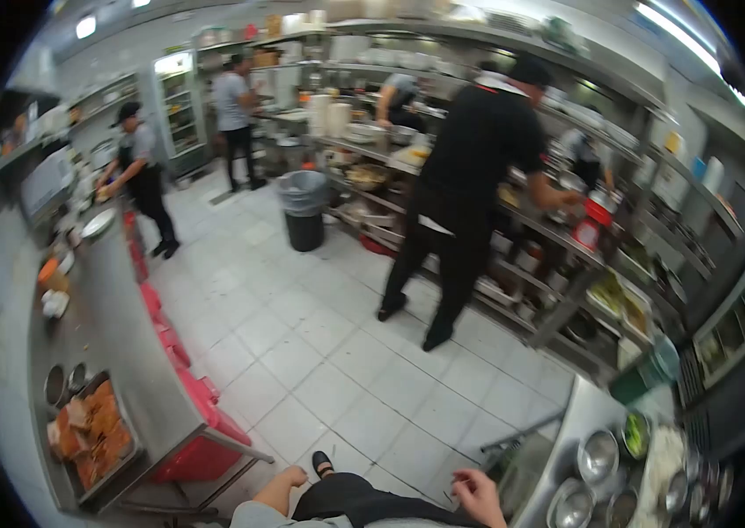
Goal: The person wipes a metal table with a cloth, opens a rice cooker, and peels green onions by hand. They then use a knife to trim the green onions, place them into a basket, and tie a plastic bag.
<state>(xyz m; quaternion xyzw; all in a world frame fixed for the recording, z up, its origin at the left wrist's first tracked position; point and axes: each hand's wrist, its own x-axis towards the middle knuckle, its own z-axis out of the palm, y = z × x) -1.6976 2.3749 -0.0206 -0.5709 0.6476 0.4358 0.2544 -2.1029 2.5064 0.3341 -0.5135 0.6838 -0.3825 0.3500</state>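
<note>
I stand on the tiled floor, a black shoe showing ahead of my dark trousers. My left hand hangs at my side near the steel table; it looks small and rounded, and its fingers do not show clearly. Low on the right, my right hand has its fingers loosely bent and apart, with nothing in them. It is nearest to the counter with metal bowls. A tray of browned roasted meat lies at the near end of the left table.
Red bins stand under the left table. A person in black works at the shelving on the right, beside a red scale. A lined trash bin stands farther back. Other people work along the far left.
</note>
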